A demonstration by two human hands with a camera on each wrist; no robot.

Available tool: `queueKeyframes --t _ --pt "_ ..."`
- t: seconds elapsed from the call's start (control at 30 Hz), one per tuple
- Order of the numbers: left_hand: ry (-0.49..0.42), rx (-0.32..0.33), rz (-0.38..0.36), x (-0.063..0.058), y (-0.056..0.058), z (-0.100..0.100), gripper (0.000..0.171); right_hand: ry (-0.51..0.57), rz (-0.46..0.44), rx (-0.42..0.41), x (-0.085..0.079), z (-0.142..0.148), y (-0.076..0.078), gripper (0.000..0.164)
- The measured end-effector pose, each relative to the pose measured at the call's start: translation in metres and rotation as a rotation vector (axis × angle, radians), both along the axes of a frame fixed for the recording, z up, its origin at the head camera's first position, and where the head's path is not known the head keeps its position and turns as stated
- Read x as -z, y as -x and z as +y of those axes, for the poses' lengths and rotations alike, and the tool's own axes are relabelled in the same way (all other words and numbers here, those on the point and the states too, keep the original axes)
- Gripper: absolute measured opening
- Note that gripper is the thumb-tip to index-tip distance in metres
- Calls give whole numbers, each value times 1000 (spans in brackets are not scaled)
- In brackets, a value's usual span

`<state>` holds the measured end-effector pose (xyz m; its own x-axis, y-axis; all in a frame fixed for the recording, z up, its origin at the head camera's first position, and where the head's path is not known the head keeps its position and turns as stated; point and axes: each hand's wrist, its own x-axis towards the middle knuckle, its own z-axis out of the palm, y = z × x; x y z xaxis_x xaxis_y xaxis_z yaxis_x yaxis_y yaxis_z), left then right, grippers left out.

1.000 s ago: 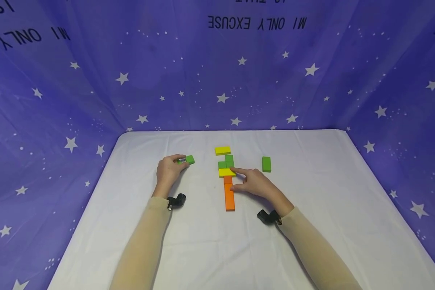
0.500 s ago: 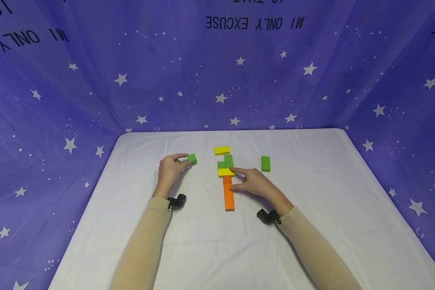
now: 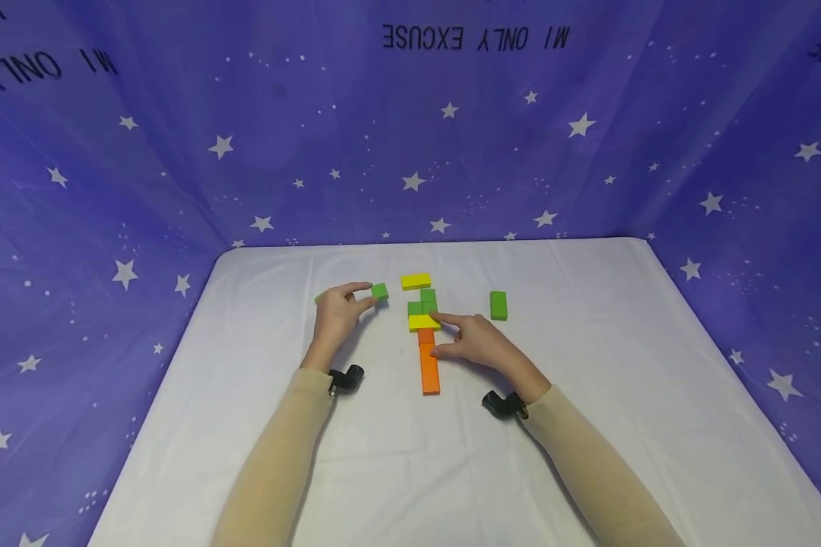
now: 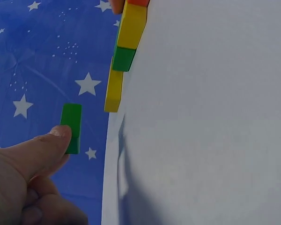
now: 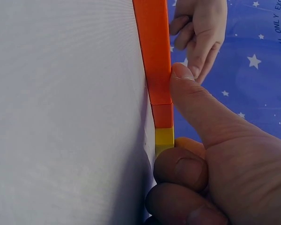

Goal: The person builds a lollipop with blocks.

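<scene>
Thumb and fingers of my left hand (image 3: 338, 315) pinch a small green block (image 3: 379, 292), held off the tabletop in the left wrist view. Right of it lies a row of blocks: a long orange block (image 3: 429, 372), a short orange block (image 3: 426, 336), a yellow block (image 3: 419, 324) across the line, and small green blocks (image 3: 428, 296) behind. My right hand (image 3: 484, 343) rests on the row, its index fingertip by the yellow and green blocks. In the right wrist view its thumb touches the long orange block (image 5: 154, 51); its other fingers partly hide the yellow block.
A loose yellow block (image 3: 416, 282) lies just behind the row. To the right is a green block (image 3: 498, 305). Another green piece (image 3: 319, 298) shows partly behind my left hand. White cloth (image 3: 383, 463) covers the table; a starry blue curtain (image 3: 356, 152) surrounds its back and sides.
My left hand has moved right with the green block, nearer the row, uncovering part of the green piece behind it. My right hand stays in place on the row.
</scene>
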<state>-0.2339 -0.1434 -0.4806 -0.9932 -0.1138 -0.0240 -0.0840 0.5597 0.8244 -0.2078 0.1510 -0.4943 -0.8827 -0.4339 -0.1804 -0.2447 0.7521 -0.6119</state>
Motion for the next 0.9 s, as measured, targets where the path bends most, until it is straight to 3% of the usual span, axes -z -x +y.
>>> queueKeyframes --t 0.2,0.4,0.9 --pt "-5 13 43 1 8 6 36 -2 8 7 -1 -1 2 84" --pt "-23 31 35 7 11 12 35 -3 3 -2 2 -1 1 84" --pt "50 91 32 14 19 32 33 6 18 -11 5 0 2 84"
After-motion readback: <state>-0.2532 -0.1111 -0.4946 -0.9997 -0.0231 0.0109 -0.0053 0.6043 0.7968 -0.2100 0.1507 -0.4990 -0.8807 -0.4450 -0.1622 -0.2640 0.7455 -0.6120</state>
